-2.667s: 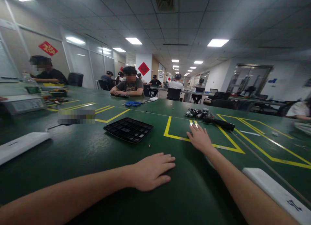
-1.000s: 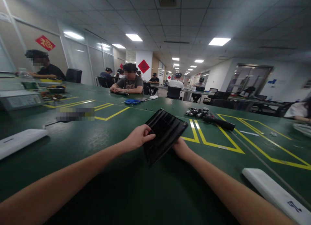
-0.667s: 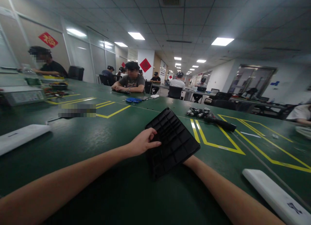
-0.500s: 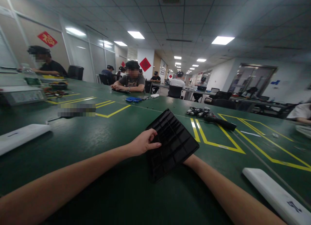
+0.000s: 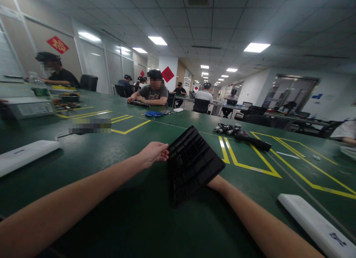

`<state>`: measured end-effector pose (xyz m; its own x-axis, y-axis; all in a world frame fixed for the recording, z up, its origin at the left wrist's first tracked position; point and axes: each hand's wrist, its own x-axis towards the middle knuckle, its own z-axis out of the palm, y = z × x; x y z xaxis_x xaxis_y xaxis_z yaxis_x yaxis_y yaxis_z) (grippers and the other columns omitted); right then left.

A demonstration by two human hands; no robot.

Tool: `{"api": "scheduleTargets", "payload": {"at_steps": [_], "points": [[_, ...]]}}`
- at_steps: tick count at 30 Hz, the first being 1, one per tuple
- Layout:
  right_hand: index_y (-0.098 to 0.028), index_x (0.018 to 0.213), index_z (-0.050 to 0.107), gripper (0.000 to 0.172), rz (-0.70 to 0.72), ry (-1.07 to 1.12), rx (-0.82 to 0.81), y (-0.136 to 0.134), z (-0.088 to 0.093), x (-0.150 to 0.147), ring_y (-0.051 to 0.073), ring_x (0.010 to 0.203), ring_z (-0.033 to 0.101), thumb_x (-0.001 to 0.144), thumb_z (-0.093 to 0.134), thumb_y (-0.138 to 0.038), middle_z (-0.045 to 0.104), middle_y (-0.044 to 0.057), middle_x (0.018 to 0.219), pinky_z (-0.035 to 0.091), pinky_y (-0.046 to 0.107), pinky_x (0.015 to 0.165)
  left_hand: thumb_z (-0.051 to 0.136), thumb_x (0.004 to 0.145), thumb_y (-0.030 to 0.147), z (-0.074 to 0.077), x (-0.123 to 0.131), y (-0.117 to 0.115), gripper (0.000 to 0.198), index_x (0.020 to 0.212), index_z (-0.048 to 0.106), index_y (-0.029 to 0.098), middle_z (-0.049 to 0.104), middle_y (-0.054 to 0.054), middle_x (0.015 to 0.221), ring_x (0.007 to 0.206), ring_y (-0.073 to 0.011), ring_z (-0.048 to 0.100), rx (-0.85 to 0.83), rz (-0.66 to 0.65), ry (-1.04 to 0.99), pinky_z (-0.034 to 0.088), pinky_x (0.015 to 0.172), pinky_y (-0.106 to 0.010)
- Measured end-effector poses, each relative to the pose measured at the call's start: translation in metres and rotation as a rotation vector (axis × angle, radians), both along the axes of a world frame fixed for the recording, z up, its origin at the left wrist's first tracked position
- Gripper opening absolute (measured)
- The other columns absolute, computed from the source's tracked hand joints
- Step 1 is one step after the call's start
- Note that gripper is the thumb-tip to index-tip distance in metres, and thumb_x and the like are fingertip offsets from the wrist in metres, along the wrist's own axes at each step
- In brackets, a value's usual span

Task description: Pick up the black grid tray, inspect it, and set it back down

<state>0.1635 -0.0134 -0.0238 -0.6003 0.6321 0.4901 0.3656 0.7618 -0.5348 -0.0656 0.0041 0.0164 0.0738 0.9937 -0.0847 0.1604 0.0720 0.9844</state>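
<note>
A black tray (image 5: pixel 194 163) with a grid of shallow compartments is tilted above the green table (image 5: pixel 133 221), its inner face toward me. My right hand (image 5: pixel 216 183) holds it from behind at the lower right edge; the fingers are hidden by the tray. At the tray's left edge is my left hand (image 5: pixel 154 153), thumb and fingers pressed together. Whatever may be between those fingertips is too small to make out.
White numbered bars (image 5: pixel 311 221) (image 5: pixel 27 156) lie at right and left. Dark tools with metal connectors (image 5: pixel 229 129) rest beyond the tray, near yellow tape outlines (image 5: pixel 254 170). Farther off are blue items (image 5: pixel 154 114), a box (image 5: pixel 33 108) and a seated person (image 5: pixel 155 91).
My left hand has moved left and slightly up, from over the tray's compartments to its left edge, its fingers drawn closer together. The tray has shifted slightly in my right hand.
</note>
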Motion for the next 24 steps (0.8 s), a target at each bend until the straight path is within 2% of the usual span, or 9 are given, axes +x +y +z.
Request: {"api": "scheduleTargets", "payload": {"at_steps": [3, 5, 7, 9, 13, 24], "points": [[-0.035, 0.131, 0.032, 0.052, 0.033, 0.03, 0.023, 0.0, 0.002, -0.002, 0.022, 0.126, 0.033, 0.082, 0.047, -0.036, 0.035, 0.0, 0.139, 0.019, 0.046, 0.107, 0.059, 0.07, 0.037, 0.005, 0.002, -0.008, 0.025, 0.069, 0.052, 0.013, 0.044, 0.006, 0.049, 0.04, -0.0049, 0.04, 0.017, -0.205, 0.128, 0.031, 0.037, -0.017], [-0.034, 0.13, 0.035, 0.049, 0.049, 0.031, 0.028, 0.0, 0.003, -0.003, 0.022, 0.124, 0.036, 0.082, 0.047, -0.036, 0.039, 0.001, 0.137, 0.021, 0.046, 0.106, 0.058, 0.07, 0.035, 0.01, 0.003, -0.012, 0.023, 0.077, 0.056, 0.013, 0.048, 0.005, 0.055, 0.043, -0.0053, 0.043, 0.026, -0.35, 0.171, 0.033, 0.039, -0.018], [-0.031, 0.129, 0.038, 0.048, 0.049, 0.033, 0.018, 0.0, 0.002, -0.003, 0.022, 0.122, 0.038, 0.082, 0.046, -0.036, 0.041, 0.003, 0.135, 0.023, 0.045, 0.105, 0.054, 0.072, 0.032, 0.013, 0.004, -0.016, 0.022, 0.085, 0.056, 0.014, 0.053, 0.002, 0.063, 0.048, -0.0067, 0.047, 0.062, -0.425, 0.206, 0.036, 0.042, -0.019], [-0.031, 0.128, 0.039, 0.047, 0.041, 0.044, 0.012, 0.001, 0.002, -0.003, 0.022, 0.122, 0.039, 0.082, 0.046, -0.037, 0.042, 0.003, 0.134, 0.024, 0.045, 0.105, 0.051, 0.074, 0.03, 0.014, 0.005, -0.018, 0.023, 0.09, 0.053, 0.015, 0.055, 0.002, 0.066, 0.05, -0.0078, 0.05, 0.117, -0.434, 0.247, 0.036, 0.043, -0.019], [-0.033, 0.125, 0.043, 0.043, 0.052, 0.064, 0.03, 0.0, 0.005, -0.005, 0.021, 0.119, 0.042, 0.082, 0.045, -0.036, 0.048, 0.0, 0.129, 0.026, 0.043, 0.104, 0.048, 0.075, 0.03, 0.012, 0.009, -0.02, 0.019, 0.088, 0.045, 0.017, 0.058, 0.001, 0.067, 0.049, -0.0084, 0.05, 0.138, -0.452, 0.306, 0.033, 0.04, -0.019], [-0.032, 0.122, 0.046, 0.04, 0.042, 0.089, 0.059, 0.0, 0.005, -0.008, 0.022, 0.113, 0.047, 0.082, 0.046, -0.034, 0.054, 0.002, 0.122, 0.03, 0.044, 0.101, 0.046, 0.077, 0.03, 0.002, 0.015, -0.02, 0.014, 0.082, 0.045, 0.017, 0.056, 0.003, 0.059, 0.051, -0.0093, 0.047, 0.302, -0.428, 0.387, 0.035, 0.048, -0.021]]}}
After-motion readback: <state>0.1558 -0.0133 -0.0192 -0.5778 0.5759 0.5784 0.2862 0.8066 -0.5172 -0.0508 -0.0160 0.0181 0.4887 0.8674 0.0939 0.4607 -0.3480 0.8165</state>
